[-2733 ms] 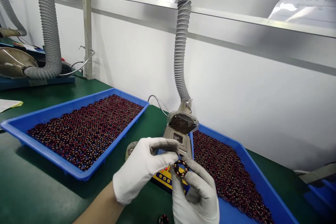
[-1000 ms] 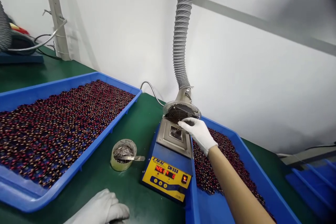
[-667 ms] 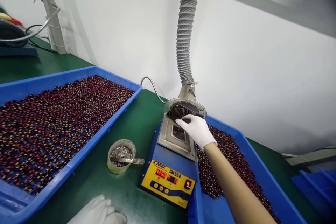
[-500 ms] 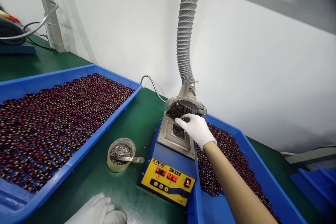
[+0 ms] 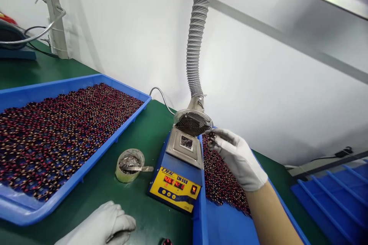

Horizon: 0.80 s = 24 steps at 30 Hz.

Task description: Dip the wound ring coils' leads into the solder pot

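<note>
My right hand (image 5: 240, 157), in a white glove with darkened fingertips, pinches a small wire-wound coil (image 5: 212, 140) between thumb and fingers. It is above the right-hand blue tray, just right of the solder pot (image 5: 184, 152). The pot has a square opening of shiny metal and a yellow front panel with lit red digits. My left hand (image 5: 99, 224), also gloved, lies near the bottom edge with its fingers curled; what they hold, if anything, is hidden. A single similar coil (image 5: 166, 241) shows partly at the bottom edge.
Many coils lie in the left blue tray (image 5: 77, 176) and in the right blue tray (image 5: 227, 218). A small cup (image 5: 120, 176) of grey dross with a flat scraper (image 5: 145, 169) across it stands left of the pot. A grey exhaust hose (image 5: 195, 42) hangs over the pot.
My right hand has moved from over the solder pot's opening out to the right, with the coil now visible in its fingers. The view has shifted slightly, and a coil appears at the bottom edge.
</note>
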Each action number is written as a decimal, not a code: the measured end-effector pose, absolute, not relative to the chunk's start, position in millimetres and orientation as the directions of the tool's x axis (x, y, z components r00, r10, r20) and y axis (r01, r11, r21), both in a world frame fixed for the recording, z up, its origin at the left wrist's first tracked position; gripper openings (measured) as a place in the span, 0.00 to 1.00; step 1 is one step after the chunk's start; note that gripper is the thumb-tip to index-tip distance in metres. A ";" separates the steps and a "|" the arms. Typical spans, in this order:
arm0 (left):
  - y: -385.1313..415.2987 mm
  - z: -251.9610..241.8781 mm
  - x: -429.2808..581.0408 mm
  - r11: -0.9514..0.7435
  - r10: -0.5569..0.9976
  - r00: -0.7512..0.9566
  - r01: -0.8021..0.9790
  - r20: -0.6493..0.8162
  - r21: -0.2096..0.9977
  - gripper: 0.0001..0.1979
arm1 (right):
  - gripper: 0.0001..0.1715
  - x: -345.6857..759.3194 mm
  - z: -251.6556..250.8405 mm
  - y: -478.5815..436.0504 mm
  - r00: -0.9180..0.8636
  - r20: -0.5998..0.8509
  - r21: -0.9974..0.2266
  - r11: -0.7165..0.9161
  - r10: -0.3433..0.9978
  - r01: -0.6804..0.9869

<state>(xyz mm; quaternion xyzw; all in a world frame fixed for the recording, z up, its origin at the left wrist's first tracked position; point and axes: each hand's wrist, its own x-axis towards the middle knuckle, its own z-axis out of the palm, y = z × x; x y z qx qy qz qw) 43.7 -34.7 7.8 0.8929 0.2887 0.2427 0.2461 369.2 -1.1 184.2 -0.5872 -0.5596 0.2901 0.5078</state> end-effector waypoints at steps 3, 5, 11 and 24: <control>-37.0 9.8 42.5 -0.698 0.651 0.710 0.422 0.268 0.578 0.08 | 0.16 358.9 181.3 -25.7 0.107 0.187 -0.977 0.173 0.977 0.127; -38.0 9.2 41.9 -0.694 0.657 0.708 0.431 0.261 0.577 0.08 | 0.14 354.5 180.0 -36.7 0.074 0.193 -0.980 0.188 0.978 0.071; -39.2 7.6 41.1 -0.687 0.668 0.701 0.452 0.251 0.569 0.09 | 0.13 352.7 186.3 -55.0 0.050 0.235 -0.967 0.228 0.971 0.115; -34.9 2.3 43.9 -0.695 0.658 0.702 0.426 0.273 0.579 0.07 | 0.13 379.5 158.4 26.5 -0.265 0.208 0.140 0.239 0.942 0.961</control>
